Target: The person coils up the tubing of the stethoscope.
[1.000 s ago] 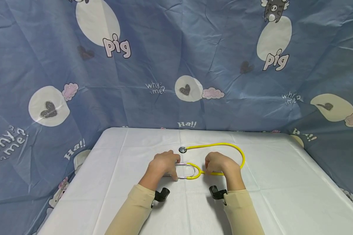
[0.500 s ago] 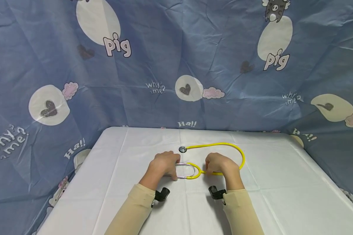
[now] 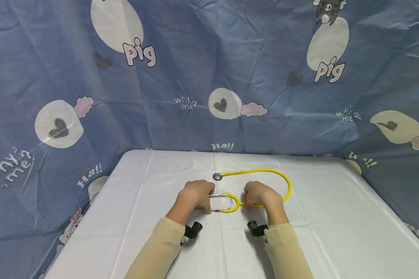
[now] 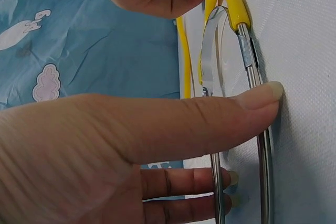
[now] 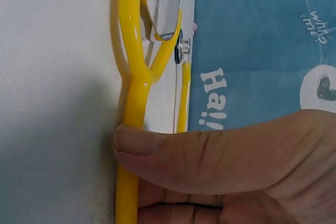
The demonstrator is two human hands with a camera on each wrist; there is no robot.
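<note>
A stethoscope with yellow tubing lies on the white-covered table. Its round chest piece rests beyond my hands. My left hand holds the two metal ear tubes, thumb across the nearer tube and fingertips at the farther one. The ear tips are hidden under that hand. Just past the Y-shaped fork, my right hand pinches the yellow tube between thumb and fingers. A metal spring strip bridges the ear tubes.
The table has a white cloth with faint creases. Behind it and at both sides hangs a blue printed curtain. Each wrist wears a small black camera mount.
Both hands keep their places on the stethoscope. The head view has shifted very slightly; nothing else has visibly moved.
</note>
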